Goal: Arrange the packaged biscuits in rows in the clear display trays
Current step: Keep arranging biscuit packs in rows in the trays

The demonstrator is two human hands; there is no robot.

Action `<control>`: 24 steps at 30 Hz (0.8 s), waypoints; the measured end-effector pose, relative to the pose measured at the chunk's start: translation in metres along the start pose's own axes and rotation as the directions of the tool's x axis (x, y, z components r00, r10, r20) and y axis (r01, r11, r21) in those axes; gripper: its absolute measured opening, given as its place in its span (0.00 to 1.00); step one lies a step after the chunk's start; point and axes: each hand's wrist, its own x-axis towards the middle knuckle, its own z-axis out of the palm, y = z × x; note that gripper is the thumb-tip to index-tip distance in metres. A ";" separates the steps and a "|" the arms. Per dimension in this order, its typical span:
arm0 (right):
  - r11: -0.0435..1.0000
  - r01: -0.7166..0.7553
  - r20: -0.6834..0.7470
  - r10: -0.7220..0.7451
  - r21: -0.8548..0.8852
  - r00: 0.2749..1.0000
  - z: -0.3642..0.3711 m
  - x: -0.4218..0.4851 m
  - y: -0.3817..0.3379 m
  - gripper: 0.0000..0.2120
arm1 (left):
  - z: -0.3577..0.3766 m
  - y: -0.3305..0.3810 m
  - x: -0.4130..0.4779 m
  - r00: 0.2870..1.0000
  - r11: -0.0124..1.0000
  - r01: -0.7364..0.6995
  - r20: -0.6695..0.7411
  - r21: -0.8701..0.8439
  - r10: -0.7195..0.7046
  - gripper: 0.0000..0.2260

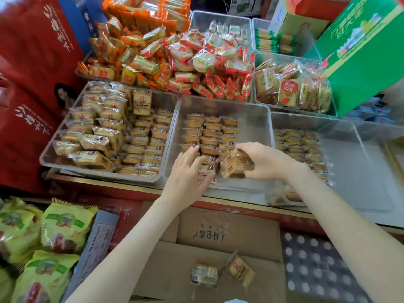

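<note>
Three rows of tan biscuits in clear plastic wrappers filled the left part of the middle clear rectangular plastic display tray. The left hand lay on the near row ends, fingers straight and slightly spread. The right hand curled its fingers round a bundle of the same packets just right of the rows. The left hand hid the nearest packets, and the label print was illegible.

Green carton, lime snack bags
</note>
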 end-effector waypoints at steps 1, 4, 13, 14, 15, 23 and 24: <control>0.996 -0.014 -0.062 0.020 0.087 0.998 -0.015 -0.015 -0.002 0.33 | -0.010 0.018 0.003 0.997 0.986 0.045 0.067 -0.159 -0.034 0.22; 0.905 0.018 -0.180 0.065 0.425 0.982 -0.053 -0.067 -0.011 0.29 | -0.041 0.075 0.017 0.971 0.874 0.164 0.232 -0.458 -0.060 0.33; 0.456 0.168 -0.374 0.408 0.874 0.833 -0.056 -0.154 -0.046 0.24 | -0.082 0.172 0.012 0.845 0.256 0.529 0.531 -0.809 -0.065 0.27; 0.461 0.147 -0.385 0.479 0.875 0.789 -0.052 -0.158 -0.054 0.25 | -0.079 0.181 0.008 0.853 0.255 0.522 0.504 -0.814 -0.134 0.28; 0.456 0.129 -0.380 0.520 0.881 0.765 -0.048 -0.163 -0.061 0.26 | -0.077 0.189 0.004 0.861 0.271 0.507 0.474 -0.818 -0.183 0.26; 0.298 0.106 -0.252 0.511 0.949 0.822 -0.042 -0.188 -0.068 0.33 | -0.068 0.221 -0.022 0.927 0.600 0.374 0.277 -0.707 -0.251 0.23; 0.248 0.123 -0.236 0.499 0.961 0.834 -0.043 -0.191 -0.066 0.30 | -0.068 0.221 -0.025 0.928 0.584 0.371 0.277 -0.722 -0.248 0.22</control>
